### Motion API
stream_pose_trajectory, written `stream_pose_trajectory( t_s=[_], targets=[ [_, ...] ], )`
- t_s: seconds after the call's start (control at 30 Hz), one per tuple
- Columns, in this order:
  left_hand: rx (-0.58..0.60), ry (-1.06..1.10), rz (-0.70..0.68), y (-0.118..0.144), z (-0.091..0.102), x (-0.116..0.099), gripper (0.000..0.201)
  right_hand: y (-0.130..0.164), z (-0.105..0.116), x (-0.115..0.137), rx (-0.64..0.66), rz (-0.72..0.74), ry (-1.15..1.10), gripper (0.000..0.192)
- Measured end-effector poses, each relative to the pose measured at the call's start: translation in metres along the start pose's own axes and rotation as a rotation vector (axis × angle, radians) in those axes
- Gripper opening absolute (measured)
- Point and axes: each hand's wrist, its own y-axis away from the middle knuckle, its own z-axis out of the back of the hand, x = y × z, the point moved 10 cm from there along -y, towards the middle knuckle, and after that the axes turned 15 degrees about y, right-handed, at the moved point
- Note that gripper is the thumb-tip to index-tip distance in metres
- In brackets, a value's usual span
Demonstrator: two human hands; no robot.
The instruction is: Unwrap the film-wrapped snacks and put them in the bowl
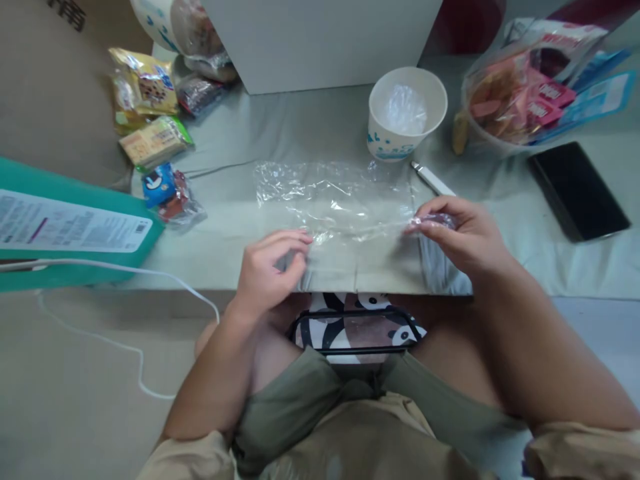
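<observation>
Both hands pinch a crinkly clear plastic bag (337,200) lying flat on the grey table (225,233) – left hand (267,270) at its near-left corner; right hand (457,233) at its right edge; white paper cup (407,113) just beyond.

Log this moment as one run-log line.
left hand: pinching clear plastic bag near edge | right hand: pinching bag's right end | bag: flat on table | paper cup: behind bag, upright
</observation>
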Motion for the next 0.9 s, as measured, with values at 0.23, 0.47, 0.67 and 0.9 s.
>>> stream_pose_trajectory(
  t_s=[0.23, 0.47, 0.67, 0.9],
  targets=[
    [-0.365, 0.579, 0.352, -0.004, 0.033, 0.062, 0.018, -0.002, -0.014, 0.003, 0.105, 0.100, 0.055, 0.044],
    [-0.094, 0.468, 0.290, -0.013, 0.028, 0.062, 0.070, -0.003, -0.003, -0.005, -0.157, 0.065, -0.058, 0.036],
    [-0.162, 0.370, 0.302, -0.018, 0.026, 0.068, 0.026, -0.005, 0.003, -0.031, -0.263, -0.217, -0.213, 0.031],
    [-0.524, 0.589, 0.471, -0.024, 0.033, 0.088, 0.021, -0.006, 0.002, -0.022, -0.279, -0.240, -0.155, 0.032]
  ],
)
